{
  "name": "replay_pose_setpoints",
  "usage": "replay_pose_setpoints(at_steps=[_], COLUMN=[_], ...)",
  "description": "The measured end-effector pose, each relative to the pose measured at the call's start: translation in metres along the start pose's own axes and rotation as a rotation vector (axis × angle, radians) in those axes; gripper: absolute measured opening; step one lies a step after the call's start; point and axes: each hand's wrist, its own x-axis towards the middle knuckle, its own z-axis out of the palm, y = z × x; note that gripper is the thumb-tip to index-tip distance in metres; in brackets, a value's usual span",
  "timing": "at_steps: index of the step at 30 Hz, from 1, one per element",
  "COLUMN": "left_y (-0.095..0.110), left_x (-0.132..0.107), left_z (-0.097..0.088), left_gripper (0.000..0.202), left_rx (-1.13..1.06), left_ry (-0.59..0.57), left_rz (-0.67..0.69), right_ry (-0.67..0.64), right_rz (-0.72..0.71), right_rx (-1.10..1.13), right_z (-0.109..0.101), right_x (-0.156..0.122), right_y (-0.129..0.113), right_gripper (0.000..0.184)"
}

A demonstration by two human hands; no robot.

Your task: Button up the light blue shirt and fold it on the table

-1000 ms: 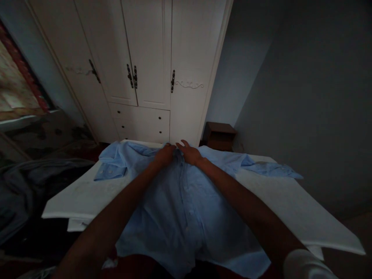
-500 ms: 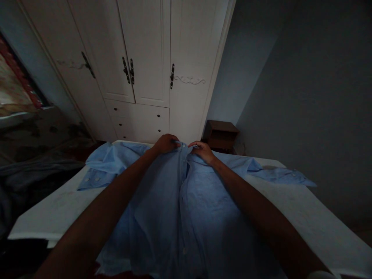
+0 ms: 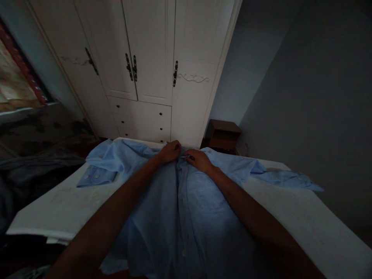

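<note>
Wardrobe (image 3: 151, 69) beyond shirt (image 3: 186, 201), nightstand (image 3: 222, 133) beside

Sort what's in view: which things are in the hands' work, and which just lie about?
In hand: light blue shirt, pinched at its collar by left hand and right hand; white table beneath.
Lying about: white wardrobe, brown nightstand, dark cloth.

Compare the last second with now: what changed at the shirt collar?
Half a second ago the hands held the two front edges apart at the neck. Now the left hand and right hand have come together, closing the light blue shirt at the collar. Both stay pinched on the fabric. The sleeves remain spread across the white board.
</note>
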Motion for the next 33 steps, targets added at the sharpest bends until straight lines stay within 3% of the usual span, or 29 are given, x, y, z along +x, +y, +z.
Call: replay_pose_setpoints(at_steps=[5,9,15,19,27,33], left_y=[-0.01,-0.017,-0.019,-0.015,-0.008,-0.014], left_x=[0.0,-0.002,-0.009,-0.009,-0.009,-0.005], left_z=[0.008,0.008,0.009,0.013,0.019,0.023], left_gripper=[0.03,0.02,0.024,0.02,0.016,0.019], left_rx=[-0.044,-0.117,-0.339,-0.462,-0.602,-0.687], left_ry=[-0.009,0.008,-0.007,0.055,0.182,0.275], left_rz=[0.093,0.092,0.061,0.055,0.027,0.005], right_ry=[0.064,0.131,0.195,0.207,0.273,0.481], right_rz=[-0.161,-0.271,-0.286,-0.273,-0.166,0.159], right_rx=[0.023,0.063,0.018,-0.021,-0.005,0.152], right_z=[0.008,0.011,0.01,0.009,0.009,0.011], right_x=[-0.006,-0.011,-0.014,-0.016,-0.015,-0.011], right_y=[0.011,0.013,0.006,0.004,0.002,0.01], right_gripper=[0.013,0.019,0.02,0.019,0.017,0.013])
